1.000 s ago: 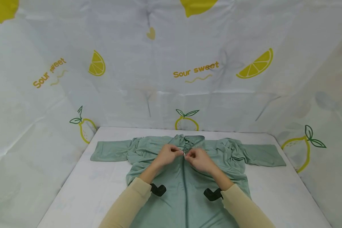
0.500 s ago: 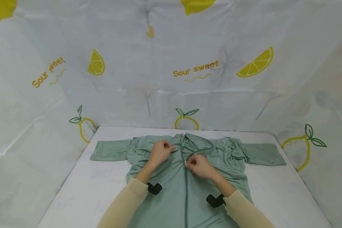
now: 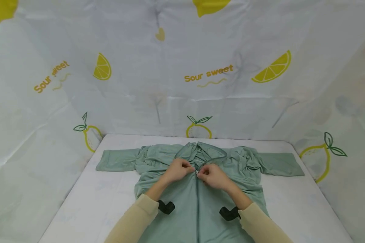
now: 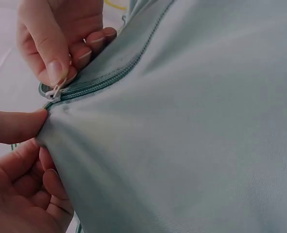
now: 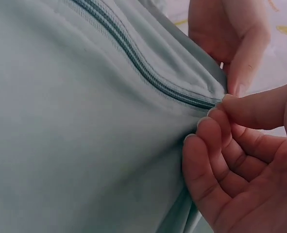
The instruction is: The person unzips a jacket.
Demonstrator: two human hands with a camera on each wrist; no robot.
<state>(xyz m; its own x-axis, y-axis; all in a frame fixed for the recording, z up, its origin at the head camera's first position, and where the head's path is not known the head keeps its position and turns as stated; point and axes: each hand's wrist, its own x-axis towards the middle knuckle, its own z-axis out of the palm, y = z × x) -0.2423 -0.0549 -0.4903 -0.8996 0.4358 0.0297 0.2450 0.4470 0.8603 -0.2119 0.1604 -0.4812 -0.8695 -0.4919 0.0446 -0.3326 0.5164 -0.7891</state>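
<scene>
A sage-green zip-up jacket (image 3: 182, 216) lies front up, with its zipper (image 3: 197, 212) running down the middle. My left hand (image 3: 177, 170) pinches the fabric beside the zipper just under the collar. In the left wrist view, its thumb presses the cloth right below the silver zipper pull (image 4: 56, 92). Thumb and fingers of my right hand (image 3: 215, 176) pinch that pull. Above the slider the collar (image 3: 213, 150) spreads apart, its right edge folded outward. The right wrist view shows the closed zipper teeth (image 5: 148, 73) lifted toward both hands; the fingertips hide the pull there.
The jacket's left sleeve (image 3: 118, 160) and right sleeve (image 3: 281, 164) stretch out sideways on the white tabletop (image 3: 88, 199). A white lemon-print sheet (image 3: 158, 111) rises behind and along both sides. Black wrist-worn pieces (image 3: 167, 207) show under the forearms.
The zipper pull and right hand have come slightly down the jacket, and the collar has fallen open to the right. My left hand went out left, then returned beside the pull.
</scene>
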